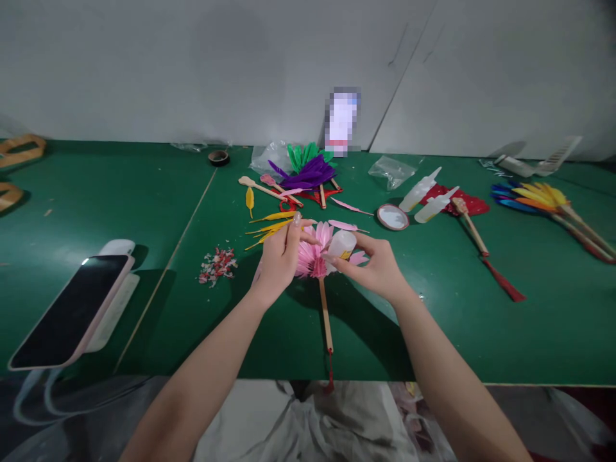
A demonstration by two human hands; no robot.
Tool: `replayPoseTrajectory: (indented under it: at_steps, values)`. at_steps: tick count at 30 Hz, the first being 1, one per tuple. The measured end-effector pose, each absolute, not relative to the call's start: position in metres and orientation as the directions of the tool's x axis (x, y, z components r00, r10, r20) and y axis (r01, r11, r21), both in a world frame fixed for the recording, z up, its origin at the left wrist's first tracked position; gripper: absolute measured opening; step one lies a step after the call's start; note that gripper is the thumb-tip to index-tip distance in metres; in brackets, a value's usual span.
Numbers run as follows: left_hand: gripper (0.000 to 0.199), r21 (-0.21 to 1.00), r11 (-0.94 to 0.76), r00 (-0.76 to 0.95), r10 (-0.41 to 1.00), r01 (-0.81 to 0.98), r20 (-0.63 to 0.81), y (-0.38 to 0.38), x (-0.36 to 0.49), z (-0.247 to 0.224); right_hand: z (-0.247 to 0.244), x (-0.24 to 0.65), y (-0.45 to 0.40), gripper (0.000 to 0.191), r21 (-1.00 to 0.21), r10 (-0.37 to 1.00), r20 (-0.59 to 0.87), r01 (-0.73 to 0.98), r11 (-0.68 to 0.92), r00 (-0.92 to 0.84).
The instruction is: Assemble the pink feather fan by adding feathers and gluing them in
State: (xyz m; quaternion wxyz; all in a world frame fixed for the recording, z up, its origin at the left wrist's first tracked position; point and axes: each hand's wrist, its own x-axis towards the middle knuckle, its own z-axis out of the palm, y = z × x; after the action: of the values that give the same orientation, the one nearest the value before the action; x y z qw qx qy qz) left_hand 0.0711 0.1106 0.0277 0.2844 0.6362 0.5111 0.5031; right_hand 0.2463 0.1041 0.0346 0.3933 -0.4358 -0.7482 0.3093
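Place: craft workshop | Evidence: green bench (183,308), glue bottles (418,192), loose yellow feathers (274,224), feather fans (534,196), material scraps (217,265)

A pink feather fan (312,256) with a wooden handle is laid on the green worktop (269,346), a translucent bottle (342,244) held tilted over it.

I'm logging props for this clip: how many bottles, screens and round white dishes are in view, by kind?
Bottles: 3 (one bottle in the right hand, an upper one and a lower one beside the red fan)
Screens: 2 (dark phone, lit screen)
Round white dish: 1
Total: 6
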Motion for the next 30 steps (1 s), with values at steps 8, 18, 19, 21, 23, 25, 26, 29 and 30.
replayPoseTrajectory:
  at_steps: [8, 18, 19, 21, 23, 25, 26, 29, 30]
  values:
    - [0.050, 0.878, -0.309, -0.019, 0.941, 0.366, 0.339, 0.1104, 0.0712, 0.0287, 0.0317, 0.2448, 0.1046, 0.019, -0.794, 0.901, 0.304, 0.440, 0.419, -0.311]
    - [0.046, 0.889, -0.297, -0.030, 0.944, 0.349, 0.327, 0.1093, 0.0718, 0.0301, 0.0328, 0.2429, 0.1051, 0.019, -0.803, 0.916, 0.342, 0.440, 0.402, -0.212]
    - [0.045, 0.893, -0.292, -0.030, 0.947, 0.343, 0.321, 0.1093, 0.0717, 0.0299, 0.0326, 0.2429, 0.1052, 0.019, -0.809, 0.919, 0.339, 0.436, 0.395, -0.202]
    - [0.044, 0.899, -0.280, -0.033, 0.951, 0.337, 0.309, 0.1094, 0.0716, 0.0297, 0.0317, 0.2434, 0.1055, 0.019, -0.818, 0.923, 0.337, 0.428, 0.384, -0.186]
    - [0.043, 0.900, -0.272, -0.040, 0.952, 0.340, 0.303, 0.1094, 0.0718, 0.0296, 0.0303, 0.2439, 0.1059, 0.019, -0.821, 0.923, 0.347, 0.423, 0.384, -0.165]
    - [0.044, 0.896, -0.275, -0.046, 0.950, 0.348, 0.309, 0.1095, 0.0718, 0.0295, 0.0289, 0.2442, 0.1063, 0.018, -0.823, 0.922, 0.356, 0.416, 0.387, -0.153]
    - [0.044, 0.894, -0.278, -0.046, 0.949, 0.351, 0.313, 0.1096, 0.0718, 0.0293, 0.0284, 0.2441, 0.1064, 0.019, -0.826, 0.922, 0.357, 0.409, 0.387, -0.152]
    - [0.046, 0.894, -0.280, -0.039, 0.949, 0.349, 0.313, 0.1102, 0.0713, 0.0282, 0.0286, 0.2429, 0.1063, 0.021, -0.849, 0.925, 0.344, 0.368, 0.379, -0.159]
    - [0.046, 0.895, -0.280, -0.036, 0.950, 0.347, 0.311, 0.1104, 0.0711, 0.0278, 0.0292, 0.2424, 0.1062, 0.022, -0.857, 0.927, 0.340, 0.352, 0.376, -0.162]
